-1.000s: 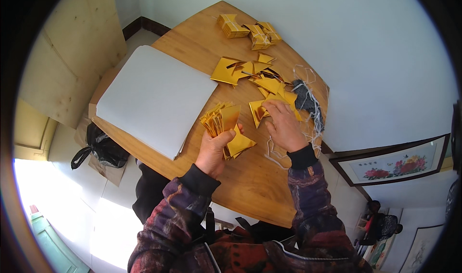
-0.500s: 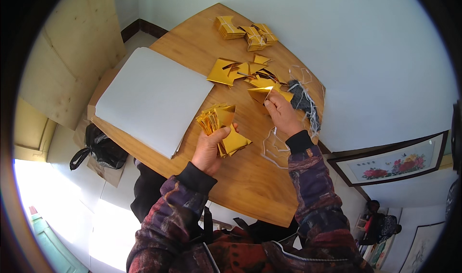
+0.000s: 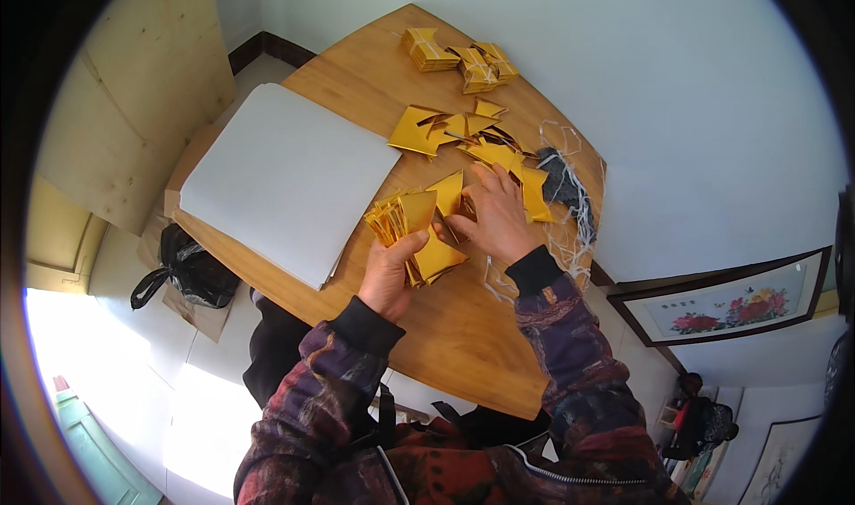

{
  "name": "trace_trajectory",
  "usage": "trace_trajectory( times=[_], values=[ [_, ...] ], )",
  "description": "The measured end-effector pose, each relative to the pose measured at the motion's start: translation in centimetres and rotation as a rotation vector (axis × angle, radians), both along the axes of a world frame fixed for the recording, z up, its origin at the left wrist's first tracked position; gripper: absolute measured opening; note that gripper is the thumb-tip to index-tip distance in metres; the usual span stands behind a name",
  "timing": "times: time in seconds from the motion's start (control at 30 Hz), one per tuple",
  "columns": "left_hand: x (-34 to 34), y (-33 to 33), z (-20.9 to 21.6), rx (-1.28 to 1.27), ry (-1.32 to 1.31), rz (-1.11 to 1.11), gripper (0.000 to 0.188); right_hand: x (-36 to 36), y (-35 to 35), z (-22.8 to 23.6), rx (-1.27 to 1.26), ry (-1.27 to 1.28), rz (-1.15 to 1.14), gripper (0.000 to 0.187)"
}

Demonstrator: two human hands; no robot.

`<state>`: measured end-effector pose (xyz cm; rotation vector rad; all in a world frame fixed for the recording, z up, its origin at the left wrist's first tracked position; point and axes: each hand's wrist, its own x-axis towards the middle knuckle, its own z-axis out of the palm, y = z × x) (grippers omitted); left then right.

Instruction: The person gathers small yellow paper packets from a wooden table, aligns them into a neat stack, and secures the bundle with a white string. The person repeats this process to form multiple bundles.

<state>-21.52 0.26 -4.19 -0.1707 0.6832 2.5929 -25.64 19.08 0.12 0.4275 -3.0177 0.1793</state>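
My left hand (image 3: 388, 273) is closed round a thick stack of folded gold foil papers (image 3: 438, 259), its thumb pressed on top and the pieces fanned at the left side. Just to the right, my right hand (image 3: 500, 213) has a single folded gold paper (image 3: 447, 188) between thumb and fingers, right beside the stack. The fingers partly hide this piece. Beyond both hands lies a loose pile of folded gold papers (image 3: 412, 133), some overlapping. At the far end of the table sit several tied bundles of gold papers (image 3: 429, 52).
A stack of large white sheets (image 3: 289, 180) covers the left of the wooden table (image 3: 454, 345). A dark grey cloth-like bundle (image 3: 557, 181) with white strings (image 3: 583, 211) lies at the right edge, against the wall. A black plastic bag (image 3: 198, 272) stands on the floor at left.
My right hand has moved left and nearer with a gold paper, from the loose pile to beside the stack. My left hand has stayed almost still.
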Motion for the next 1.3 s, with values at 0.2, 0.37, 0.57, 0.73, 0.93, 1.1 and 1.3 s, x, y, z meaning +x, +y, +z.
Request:
trace_trajectory(
  times=[0.2,0.37,0.57,0.73,0.93,1.1,1.3],
  values=[
    [0.0,0.1,-0.3,0.036,-0.011,0.023,0.037,0.3,-2.1,-1.3,-0.125,0.004,-0.148,0.028],
    [0.0,-0.1,-0.3,0.018,-0.008,0.027,0.036,0.9,-2.3,-1.8,-0.113,0.167,-0.058,0.026],
    [0.0,-0.1,0.0,-0.012,-0.008,0.02,0.04,0.3,-1.1,-1.0,-0.27,0.181,-0.148,0.019],
    [0.0,0.0,-0.2,-0.042,0.007,0.026,0.042,-0.6,0.7,1.6,-0.866,0.157,-0.247,0.012],
    [0.0,0.3,-0.2,-0.012,0.08,0.029,0.045,1.9,-0.6,3.3,-1.329,-0.389,-0.226,0.009],
    [0.3,0.3,0.5,-0.023,0.158,0.054,0.05,3.7,-3.7,1.4,-1.179,-0.342,-0.195,0.01],
    [0.7,0.4,0.8,-0.107,0.212,0.069,0.045,4.2,-4.7,1.9,-0.806,-0.09,-0.055,0.014]
  ],
)
